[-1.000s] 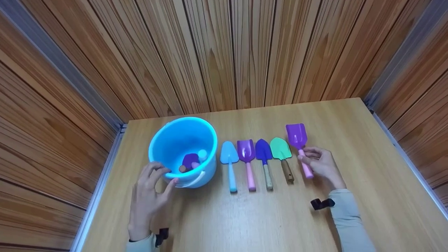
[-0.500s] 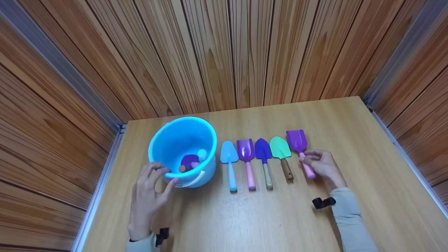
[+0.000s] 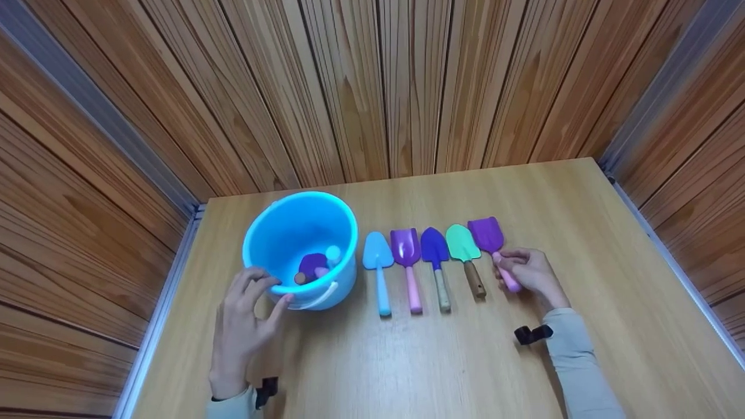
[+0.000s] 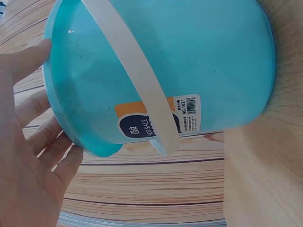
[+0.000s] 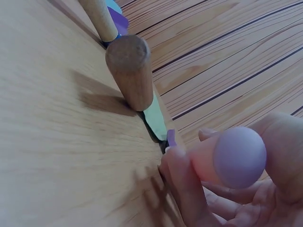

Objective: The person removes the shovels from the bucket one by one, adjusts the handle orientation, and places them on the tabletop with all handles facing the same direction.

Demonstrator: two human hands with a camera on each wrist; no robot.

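Note:
A blue plastic bucket [image 3: 344, 282] with a white handle [image 4: 142, 80] stands upright at the left. At its near-left rim, my left hand [image 3: 237, 329] holds on with thumb and fingertips. My right hand [image 3: 535, 276] pinches the pink handle [image 5: 232, 158] of a small purple shovel [image 3: 486, 234] at the right end of a row. Beside it in the row lie a green trowel [image 3: 463, 241] with a brown handle, a dark blue trowel [image 3: 435, 245], another purple shovel [image 3: 405, 247] with a pink handle, and a light blue trowel [image 3: 378, 251].
Inside the bucket lie a purple piece [image 3: 312, 263], a pale blue round end [image 3: 333, 254] and a brown round end [image 3: 300, 278]. The wooden table [image 3: 407, 366] meets wood-plank walls [image 3: 349, 87] at the back and sides.
My right hand has lowered the purple shovel, whose blade came toward me and now lies close beside the green trowel. My left hand has stayed at the bucket rim.

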